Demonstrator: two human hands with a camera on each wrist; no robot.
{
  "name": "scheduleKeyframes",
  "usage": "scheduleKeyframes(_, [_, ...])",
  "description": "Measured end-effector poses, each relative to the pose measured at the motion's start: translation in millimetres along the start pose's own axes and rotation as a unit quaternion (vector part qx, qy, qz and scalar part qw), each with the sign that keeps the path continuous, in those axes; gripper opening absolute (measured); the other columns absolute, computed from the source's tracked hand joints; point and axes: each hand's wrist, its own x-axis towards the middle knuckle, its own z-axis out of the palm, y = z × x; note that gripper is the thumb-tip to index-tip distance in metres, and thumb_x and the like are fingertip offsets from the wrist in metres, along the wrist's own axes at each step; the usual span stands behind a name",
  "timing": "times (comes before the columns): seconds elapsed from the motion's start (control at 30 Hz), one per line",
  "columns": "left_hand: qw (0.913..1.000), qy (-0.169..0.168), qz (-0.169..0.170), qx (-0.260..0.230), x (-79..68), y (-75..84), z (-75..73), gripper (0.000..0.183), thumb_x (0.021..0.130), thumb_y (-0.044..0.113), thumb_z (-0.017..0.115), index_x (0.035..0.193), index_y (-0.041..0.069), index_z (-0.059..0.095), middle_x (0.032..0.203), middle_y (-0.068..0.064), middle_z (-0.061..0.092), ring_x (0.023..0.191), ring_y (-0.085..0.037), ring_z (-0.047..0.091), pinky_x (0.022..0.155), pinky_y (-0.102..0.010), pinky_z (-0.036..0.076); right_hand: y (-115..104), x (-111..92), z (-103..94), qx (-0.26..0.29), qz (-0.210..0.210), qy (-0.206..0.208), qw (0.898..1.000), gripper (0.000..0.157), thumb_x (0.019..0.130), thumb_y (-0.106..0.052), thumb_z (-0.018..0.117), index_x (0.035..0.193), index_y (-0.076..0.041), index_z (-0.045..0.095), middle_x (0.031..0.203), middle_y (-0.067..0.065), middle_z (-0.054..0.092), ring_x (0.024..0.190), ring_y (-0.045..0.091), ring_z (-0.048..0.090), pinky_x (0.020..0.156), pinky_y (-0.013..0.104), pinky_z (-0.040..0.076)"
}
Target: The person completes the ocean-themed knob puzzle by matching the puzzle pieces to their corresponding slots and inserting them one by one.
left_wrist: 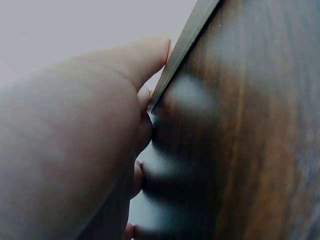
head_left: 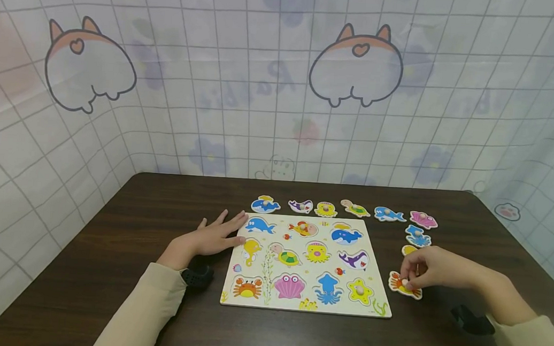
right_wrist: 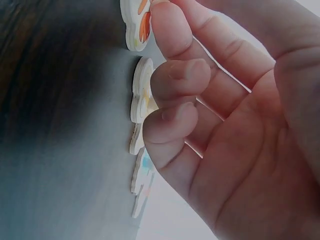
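My left hand (head_left: 210,239) lies with fingers spread at the left edge of a wooden puzzle board (head_left: 309,270), its fingertips and thumb touching that edge. In the left wrist view the thumb (left_wrist: 145,57) rests against the board's side. On the right, my right hand (head_left: 440,267) pinches an orange crab puzzle piece (head_left: 396,282) between thumb and forefinger, hiding its middle. I cannot tell if the piece is off the table. Just behind it, a yellow puzzle piece (head_left: 408,249) is partly covered by the hand. A knobbed fish (head_left: 303,228) and starfish (head_left: 360,290) sit in the board.
Loose knobbed pieces line the board's back: a whale (head_left: 265,206), a purple whale (head_left: 301,206), an octopus (head_left: 326,209), a turtle (head_left: 357,210) and a blue whale (head_left: 389,215). A pink piece (head_left: 423,221) and a blue squid (head_left: 418,236) lie at the right. A patterned cloth (head_left: 271,124) hangs behind the table.
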Motion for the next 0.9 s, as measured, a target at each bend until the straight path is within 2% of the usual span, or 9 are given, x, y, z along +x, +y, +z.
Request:
scheduleKeyframes(0.27, [1.0,-0.002,0.0,-0.002,-0.1,1.1,0.1,0.078,0.107,0.054,0.045,0.167,0.018,0.011,0.172,-0.005,0.005,0.155,-0.04,-0.009,0.113,-0.073,-0.01,-0.9,-0.1,-0.2,-0.021,-0.013,0.001,1.0,0.005,0.089,-0.013,0.078,0.087,-0.016,0.074,0.073,-0.012,0.06,0.066,0.005,0.054,0.058,0.024,0.047])
scheduleKeyframes(0.4, [1.0,-0.004,0.0,-0.004,-0.6,1.5,-1.4,0.078,0.107,0.054,0.045,0.167,0.018,0.011,0.172,-0.005,0.005,0.155,-0.04,-0.009,0.112,-0.073,-0.011,-6.2,-0.4,-3.8,-0.036,-0.006,0.007,0.999,0.006,0.09,-0.015,0.079,0.087,-0.018,0.074,0.072,-0.013,0.06,0.065,0.005,0.053,0.057,0.023,0.046])
scheduleKeyframes(0.67, [1.0,-0.006,-0.001,-0.002,-0.9,1.3,-0.9,0.078,0.107,0.054,0.045,0.167,0.018,0.01,0.172,-0.005,0.005,0.155,-0.04,-0.009,0.112,-0.074,-0.01,-25.0,9.1,-10.3,-0.072,-0.029,0.018,0.997,0.007,0.089,-0.018,0.08,0.088,-0.019,0.073,0.075,-0.015,0.059,0.07,0.004,0.052,0.058,0.023,0.045])
scheduleKeyframes(0.9, [0.9999,-0.009,-0.005,-0.001,-1.1,2.3,-2.2,0.078,0.107,0.055,0.044,0.167,0.019,0.009,0.172,-0.005,0.004,0.155,-0.04,-0.009,0.112,-0.073,-0.01,-49.4,27.1,-10.0,-0.062,-0.028,0.018,0.998,0.008,0.09,-0.017,0.08,0.094,-0.012,0.074,0.077,-0.01,0.061,0.069,0.008,0.054,0.06,0.024,0.049])
